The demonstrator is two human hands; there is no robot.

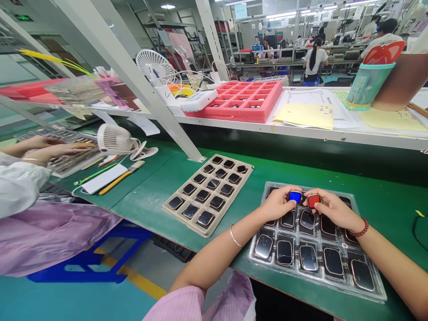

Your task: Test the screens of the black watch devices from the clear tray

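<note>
My left hand (279,203) pinches a watch with a lit blue screen (294,197). Just to its right, my right hand (332,208) grips another watch, whose screen glows red (313,201). Both are held above the far rows of a clear plastic tray (379,287), which holds several dark-screened watches (308,257) in its compartments. The hands and wrists cover part of those rows. Left of this tray, a beige tray (171,206) with several dark watches (202,195) lies at an angle on the green table.
A white metal post (160,118) slants down to the green table (140,196). Above runs a shelf (301,130) with a red foam tray (267,104) and a teal cup (366,87). At left, another person's hands (50,149) work near a small fan (115,139) and brushes.
</note>
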